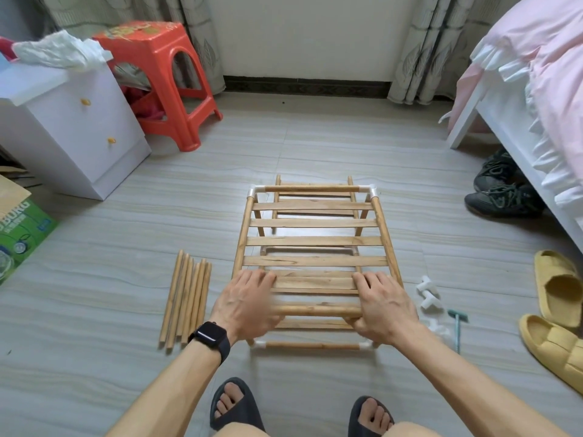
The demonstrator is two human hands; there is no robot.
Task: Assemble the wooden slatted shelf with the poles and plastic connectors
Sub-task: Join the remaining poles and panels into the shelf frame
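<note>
Open floor [315, 137] runs ahead to the wall, with the cabinet [79, 127] off to my left, and the bed [492, 121] and yellow slippers [555, 288] hemming the right. The shelf [315, 241] stands mid-floor, just before my feet: two slatted tiers of pale wood, with white corner connectors [372, 192]. My left hand [249, 304] and right hand [383, 305] both clasp the near top pole – fingers over slats, thumbs under. Spare poles [186, 301] lie to its left, loose connectors [427, 294] to its right
</note>
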